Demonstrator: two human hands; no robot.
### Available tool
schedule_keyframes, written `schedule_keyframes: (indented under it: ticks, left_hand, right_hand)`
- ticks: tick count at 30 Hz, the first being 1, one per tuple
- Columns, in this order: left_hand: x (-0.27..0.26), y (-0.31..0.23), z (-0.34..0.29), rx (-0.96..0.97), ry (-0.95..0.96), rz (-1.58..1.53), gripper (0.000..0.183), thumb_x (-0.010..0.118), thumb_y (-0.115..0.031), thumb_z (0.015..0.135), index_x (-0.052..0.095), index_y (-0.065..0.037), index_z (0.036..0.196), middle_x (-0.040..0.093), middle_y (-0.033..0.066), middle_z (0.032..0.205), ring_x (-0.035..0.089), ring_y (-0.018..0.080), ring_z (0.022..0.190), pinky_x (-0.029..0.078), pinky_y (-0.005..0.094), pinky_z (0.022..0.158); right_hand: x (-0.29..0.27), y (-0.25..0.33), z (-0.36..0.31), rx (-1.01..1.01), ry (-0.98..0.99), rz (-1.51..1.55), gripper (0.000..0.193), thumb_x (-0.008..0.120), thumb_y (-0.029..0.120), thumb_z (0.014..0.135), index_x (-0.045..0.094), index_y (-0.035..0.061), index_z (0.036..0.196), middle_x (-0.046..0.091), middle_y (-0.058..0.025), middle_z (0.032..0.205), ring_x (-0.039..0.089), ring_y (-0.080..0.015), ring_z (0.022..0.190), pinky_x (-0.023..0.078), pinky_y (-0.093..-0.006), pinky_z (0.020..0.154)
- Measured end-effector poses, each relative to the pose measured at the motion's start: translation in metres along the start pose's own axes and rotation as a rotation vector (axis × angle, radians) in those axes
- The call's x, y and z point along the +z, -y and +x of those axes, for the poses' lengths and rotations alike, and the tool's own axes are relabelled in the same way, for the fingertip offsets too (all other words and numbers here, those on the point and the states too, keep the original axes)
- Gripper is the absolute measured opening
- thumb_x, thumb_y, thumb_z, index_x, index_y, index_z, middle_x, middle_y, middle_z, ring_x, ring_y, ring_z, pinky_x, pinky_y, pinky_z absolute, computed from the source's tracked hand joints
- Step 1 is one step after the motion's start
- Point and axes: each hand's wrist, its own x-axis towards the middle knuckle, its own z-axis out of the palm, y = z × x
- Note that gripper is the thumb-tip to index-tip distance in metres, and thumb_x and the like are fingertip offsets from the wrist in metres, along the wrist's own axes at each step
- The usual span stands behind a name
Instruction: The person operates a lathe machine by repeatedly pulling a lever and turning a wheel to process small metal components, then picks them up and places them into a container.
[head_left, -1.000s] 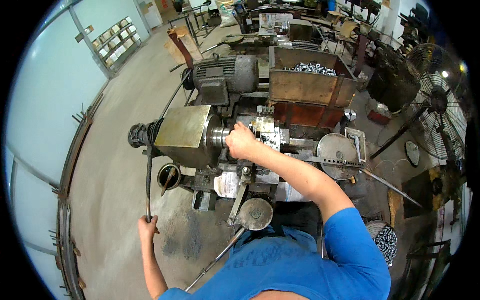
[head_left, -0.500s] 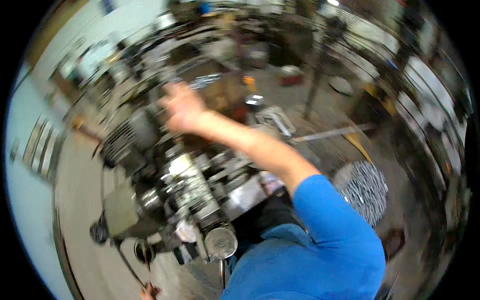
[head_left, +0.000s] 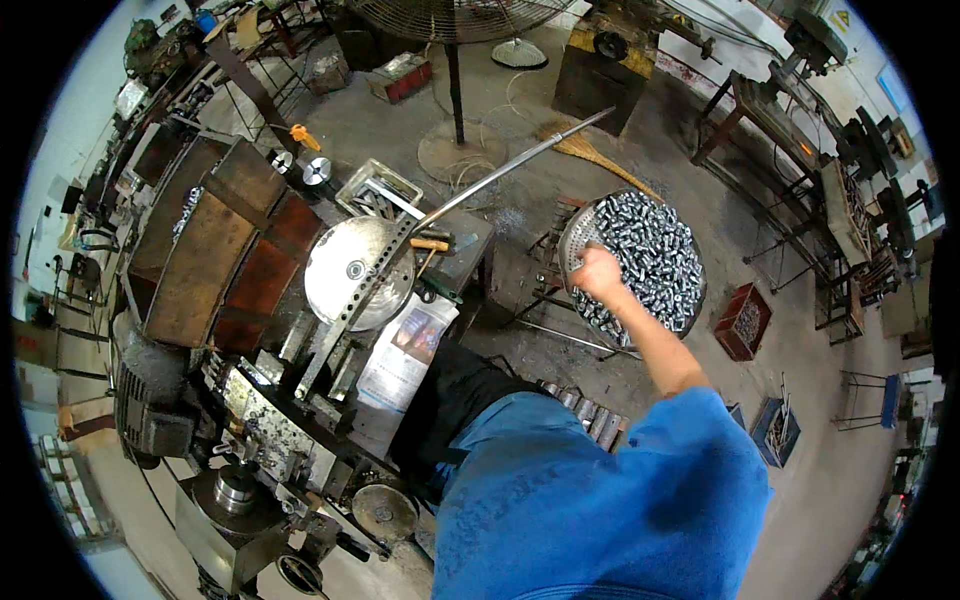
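Metal cylinders (head_left: 645, 255), short and shiny, fill a round perforated basket (head_left: 570, 240) that sits low on the floor to the person's right. The right hand (head_left: 598, 272) reaches out over the basket's near edge, fingers curled down into the pile; whether it has closed on a piece I cannot tell. The left hand is out of sight below the blue shirt. Between the body and the basket stands a dark metal frame, and a long steel rod (head_left: 520, 165) slants across above it from the lathe (head_left: 260, 420) toward a broom (head_left: 590, 155). A big round slotted disc (head_left: 355, 270) lies on the machine top, rusty brown trays (head_left: 215, 240) beyond it. A second ago the right hand was on the lathe's chuck and the left held a lever; the view has since swung right. A red crate (head_left: 745, 320) of small parts sits past the basket, a blue one (head_left: 778, 425) nearer, and a folded printed sheet (head_left: 405, 350) lies by the machine.
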Motion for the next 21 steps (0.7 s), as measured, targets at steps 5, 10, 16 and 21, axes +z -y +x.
schedule_keyframes:
  ticks: [5, 10, 16, 21]
  left_hand:
    - [0.0, -0.003, -0.006, -0.005, -0.012, 0.002, 0.031, 0.062, -0.018, 0.081, 0.056, 0.004, 0.102, 0.058, 0.0137, 0.075, 0.056, 0.0229, 0.061, 0.051, 0.0386, 0.056]
    - [-0.012, -0.001, -0.02, -0.007, -0.04, -0.022, 0.029, 0.062, -0.018, 0.082, 0.057, 0.004, 0.099, 0.057, 0.0137, 0.073, 0.055, 0.023, 0.06, 0.051, 0.038, 0.056]
    - [-0.032, 0.008, -0.036, -0.024, -0.071, -0.06, 0.026, 0.062, -0.018, 0.082, 0.059, 0.004, 0.096, 0.056, 0.0136, 0.069, 0.054, 0.0233, 0.059, 0.05, 0.0373, 0.055]
    - [-0.063, -0.013, -0.066, -0.07, -0.075, -0.113, 0.025, 0.062, -0.019, 0.083, 0.06, 0.004, 0.093, 0.056, 0.0136, 0.066, 0.054, 0.0235, 0.058, 0.05, 0.0367, 0.055]
  right_hand:
    - [0.007, -0.048, 0.033, 0.193, 0.382, -0.239, 0.037, 0.058, 0.027, 0.068, 0.065, 0.001, 0.093, 0.06, -0.0192, 0.107, 0.058, -0.0279, 0.101, 0.046, -0.0351, 0.087]
    - [0.016, -0.034, 0.059, 0.006, 0.436, -0.387, 0.035, 0.056, 0.028, 0.071, 0.065, 0.0064, 0.098, 0.061, -0.0138, 0.107, 0.058, -0.0259, 0.102, 0.046, -0.034, 0.086]
    - [0.023, -0.026, 0.06, -0.047, 0.401, -0.404, 0.033, 0.052, 0.027, 0.075, 0.065, 0.0057, 0.096, 0.062, -0.0139, 0.105, 0.06, -0.0271, 0.097, 0.048, -0.0362, 0.083]
    - [0.026, -0.034, 0.064, 0.194, 0.412, -0.306, 0.04, 0.061, 0.034, 0.069, 0.064, 0.008, 0.098, 0.06, -0.0116, 0.112, 0.057, -0.0252, 0.103, 0.047, -0.0332, 0.085]
